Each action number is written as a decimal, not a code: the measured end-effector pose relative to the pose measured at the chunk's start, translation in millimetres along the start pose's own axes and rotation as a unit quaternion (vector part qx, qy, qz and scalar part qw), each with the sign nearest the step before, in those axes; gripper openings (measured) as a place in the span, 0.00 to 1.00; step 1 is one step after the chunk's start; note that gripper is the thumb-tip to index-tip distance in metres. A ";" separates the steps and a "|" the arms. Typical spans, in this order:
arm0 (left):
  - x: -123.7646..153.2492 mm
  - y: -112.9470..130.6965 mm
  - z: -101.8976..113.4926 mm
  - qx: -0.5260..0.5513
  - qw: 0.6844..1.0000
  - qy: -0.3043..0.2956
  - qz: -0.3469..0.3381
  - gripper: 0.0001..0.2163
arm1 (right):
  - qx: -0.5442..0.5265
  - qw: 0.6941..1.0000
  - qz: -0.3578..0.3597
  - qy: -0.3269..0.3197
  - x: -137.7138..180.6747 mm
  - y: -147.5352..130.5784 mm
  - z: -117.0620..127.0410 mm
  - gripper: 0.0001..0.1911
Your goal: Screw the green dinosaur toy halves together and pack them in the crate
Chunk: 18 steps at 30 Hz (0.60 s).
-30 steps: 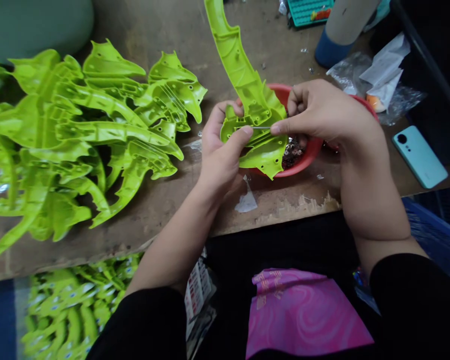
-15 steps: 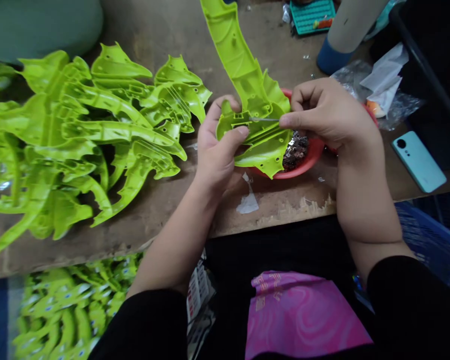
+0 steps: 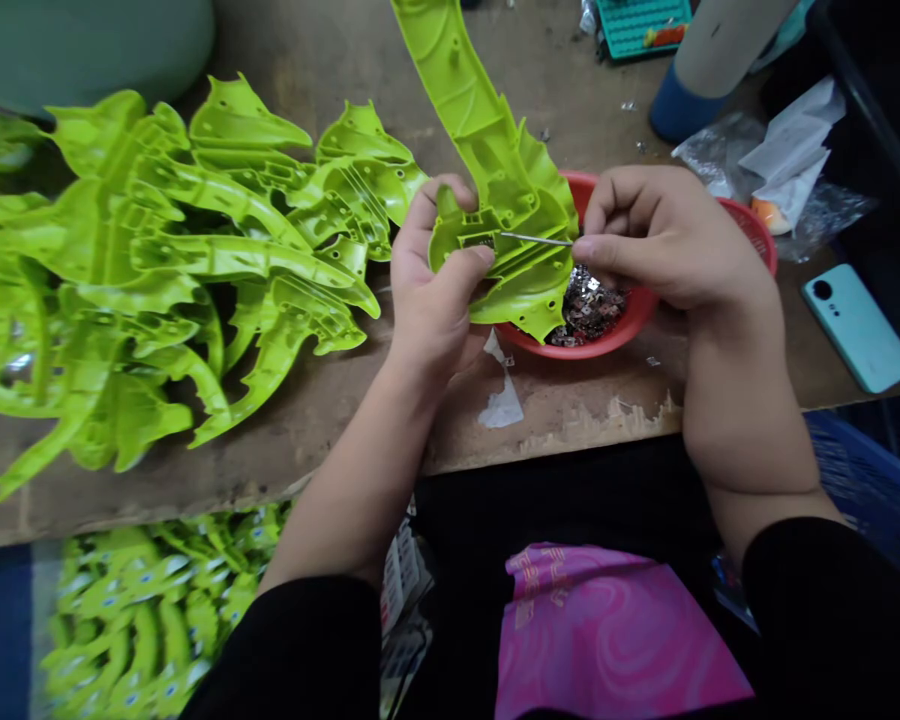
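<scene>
My left hand (image 3: 439, 280) grips a lime-green plastic shell half (image 3: 487, 150) by its lower left end, thumb over the inner side and fingers behind. The shell's ribbed hollow side faces me, and its long curved arm points up and away. Between the thumb and fingers of my right hand (image 3: 652, 235) is a thin metal rod (image 3: 536, 239), its far end lying over the slots near my left thumb. Behind and below the shell stands a red bowl (image 3: 622, 325) with many small metal pieces (image 3: 589, 300) in it.
Similar green shells (image 3: 195, 250) are heaped on the table at left, and more lie in a container (image 3: 142, 620) below its edge. A second red bowl (image 3: 761, 235), crumpled plastic wrap (image 3: 802, 215) and a phone (image 3: 859, 328) are at right. A teal tray (image 3: 637, 25) sits farther back.
The view has shifted slightly. The rod now shows more of its length, and my right hand sits slightly farther from the shell. Both hands keep their hold.
</scene>
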<state>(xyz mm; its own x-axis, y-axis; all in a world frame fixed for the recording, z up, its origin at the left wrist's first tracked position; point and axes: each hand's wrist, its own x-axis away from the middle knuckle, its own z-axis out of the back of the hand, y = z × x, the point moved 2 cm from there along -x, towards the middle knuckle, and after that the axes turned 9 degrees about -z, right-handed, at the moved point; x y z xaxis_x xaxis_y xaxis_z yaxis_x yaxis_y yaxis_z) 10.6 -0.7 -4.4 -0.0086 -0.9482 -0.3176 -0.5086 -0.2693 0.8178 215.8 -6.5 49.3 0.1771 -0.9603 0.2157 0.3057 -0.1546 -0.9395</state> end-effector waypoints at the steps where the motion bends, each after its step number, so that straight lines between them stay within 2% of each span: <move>1: 0.4 -0.1 -0.4 0.004 1.000 -0.002 -0.004 0.16 | -0.003 1.000 0.000 -0.008 -0.5 -0.3 -1.2 0.24; 7: 1.4 -4.2 0.2 0.020 1.000 -0.019 0.010 0.25 | -0.040 0.999 -0.011 -0.011 -4.6 3.8 -7.9 0.20; 9: 1.3 -6.0 0.4 0.031 0.999 -0.024 0.007 0.24 | -0.048 0.999 -0.018 0.000 -6.1 6.2 -9.1 0.20; 14: 0.4 -17.1 4.0 0.025 0.999 -0.039 0.001 0.24 | 0.004 0.999 -0.036 0.020 -9.6 8.6 -8.6 0.23; 18: -1.0 -21.3 8.8 -0.009 0.999 -0.039 0.012 0.24 | 0.051 0.998 -0.022 0.032 -8.9 6.0 -5.9 0.24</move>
<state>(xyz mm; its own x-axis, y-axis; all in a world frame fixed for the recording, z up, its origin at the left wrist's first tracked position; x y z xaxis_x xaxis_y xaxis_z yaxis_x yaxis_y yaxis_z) 13.9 7.5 -25.7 -0.0879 -0.9385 -0.3338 -0.4924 -0.2504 0.8336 210.5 -0.3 40.1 0.1017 -0.9666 0.2352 0.4069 -0.1753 -0.8965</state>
